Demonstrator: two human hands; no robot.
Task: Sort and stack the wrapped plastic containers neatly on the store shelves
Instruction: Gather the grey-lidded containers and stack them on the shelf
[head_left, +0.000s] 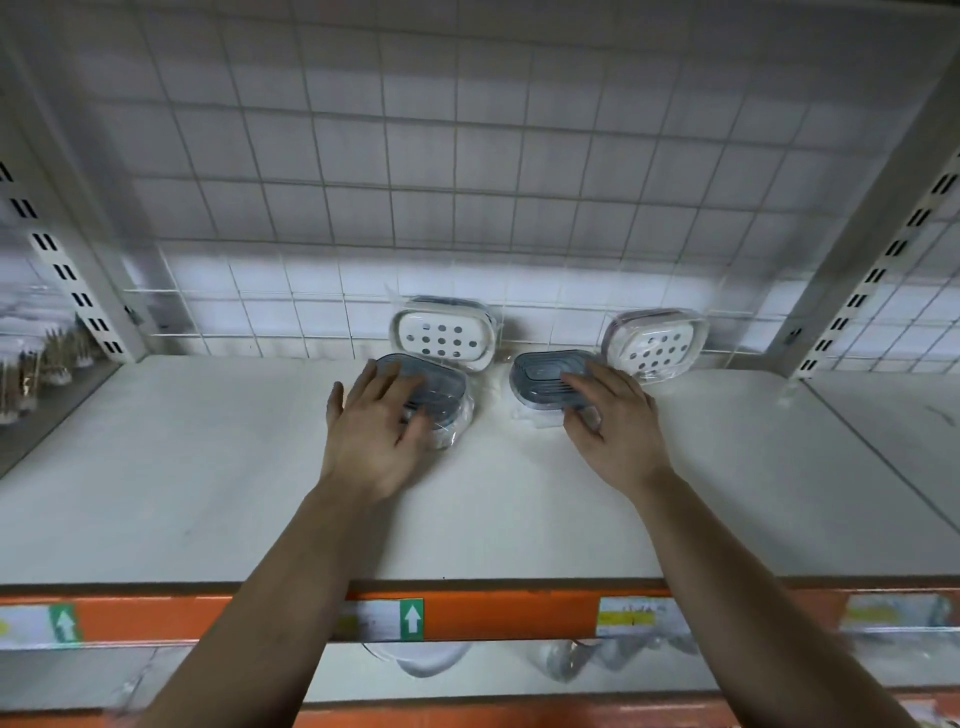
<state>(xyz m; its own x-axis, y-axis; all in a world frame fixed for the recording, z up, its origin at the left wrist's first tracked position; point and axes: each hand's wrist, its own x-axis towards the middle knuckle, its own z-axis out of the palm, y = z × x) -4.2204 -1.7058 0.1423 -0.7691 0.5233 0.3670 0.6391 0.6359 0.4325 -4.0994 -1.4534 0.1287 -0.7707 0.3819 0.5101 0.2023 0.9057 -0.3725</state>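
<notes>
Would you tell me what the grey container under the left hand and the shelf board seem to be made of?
Grey container: probably smoky translucent plastic, ribbed, wrapped in glossy clear film that crinkles. Shelf board: matte off-white, painted metal or laminate; cannot tell.
</notes>
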